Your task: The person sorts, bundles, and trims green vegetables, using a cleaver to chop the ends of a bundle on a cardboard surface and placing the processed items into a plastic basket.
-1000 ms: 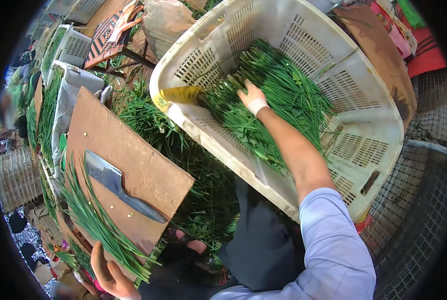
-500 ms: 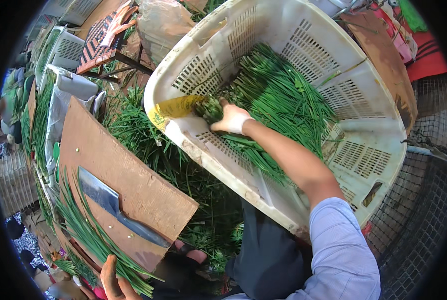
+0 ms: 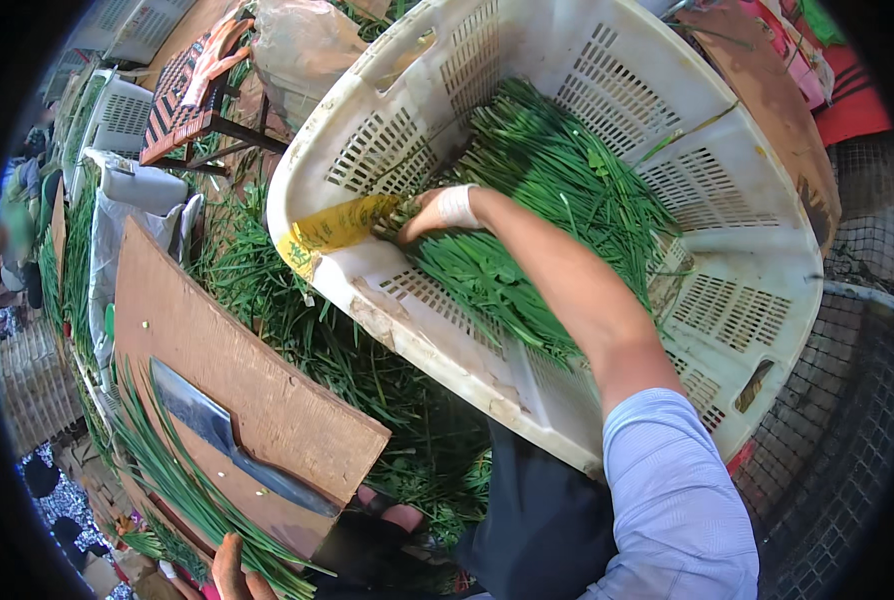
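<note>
Inside the white slatted plastic crate [image 3: 357, 300], my right hand [image 3: 429, 215] closes around the stem ends of a bunch of garlic chives [image 3: 472, 265], beside the yellow tape on the wall. A white wrap circles that wrist, and the fingertips are partly hidden. More chives [image 3: 567, 170] lie heaped behind the bunch. At the lower edge, my left hand [image 3: 239, 572] shows only some fingers, curled at the ends of a thin bundle of long chives [image 3: 182, 480]. This bundle stretches along a wooden board [image 3: 237, 350], where a cleaver [image 3: 229, 432] lies.
Loose green leaves [image 3: 367, 390] cover the ground between board and crate. A woven stool [image 3: 182, 110] with an orange glove [image 3: 215, 62] stands at the far left, beside a plastic bag [image 3: 307, 55]. Black mesh [image 3: 817, 420] lies right of the crate. Other people are at the left rim.
My right hand has moved slightly left and toward the crate's taped wall, with the bunch's leaves now lying flatter below it. The left hand stays at its bundle. The view has shifted a little.
</note>
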A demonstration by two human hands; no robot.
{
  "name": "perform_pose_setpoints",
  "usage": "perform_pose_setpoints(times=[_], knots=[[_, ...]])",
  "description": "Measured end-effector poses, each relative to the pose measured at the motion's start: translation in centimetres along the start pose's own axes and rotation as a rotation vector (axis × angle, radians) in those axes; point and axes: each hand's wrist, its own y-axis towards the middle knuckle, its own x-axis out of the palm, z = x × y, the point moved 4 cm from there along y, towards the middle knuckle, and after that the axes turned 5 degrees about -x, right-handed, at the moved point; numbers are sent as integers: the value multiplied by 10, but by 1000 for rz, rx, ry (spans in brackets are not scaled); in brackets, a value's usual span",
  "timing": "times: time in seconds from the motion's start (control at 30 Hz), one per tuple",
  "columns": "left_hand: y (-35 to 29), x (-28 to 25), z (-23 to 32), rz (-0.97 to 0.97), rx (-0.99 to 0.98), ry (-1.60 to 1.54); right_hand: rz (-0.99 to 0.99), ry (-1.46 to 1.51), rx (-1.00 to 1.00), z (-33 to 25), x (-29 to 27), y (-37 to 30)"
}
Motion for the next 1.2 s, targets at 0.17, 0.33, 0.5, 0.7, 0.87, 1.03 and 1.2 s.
perform_pose_setpoints(times=[0.17,0.33,0.5,0.7,0.87,1.03,1.2], knots=[[1,-2,4,-11,41,52,244,0,-78,7,12,12],[-10,-9,-9,-2,-17,-12,128,-100,-196,-17,32,-35],[-14,-12,-16,-26,-23,33,229,-169,-242,-6,30,-26],[-19,-9,-5,-48,-16,-22,187,-403,-167,-20,36,-25],[-20,-10,4,-44,-30,-32,475,-404,-206,-19,49,-47],[-29,-26,-6,3,53,3,765,-60,-472,-32,23,-161],[-53,-37,-34,45,86,-205,916,256,-651,-32,9,-279]])
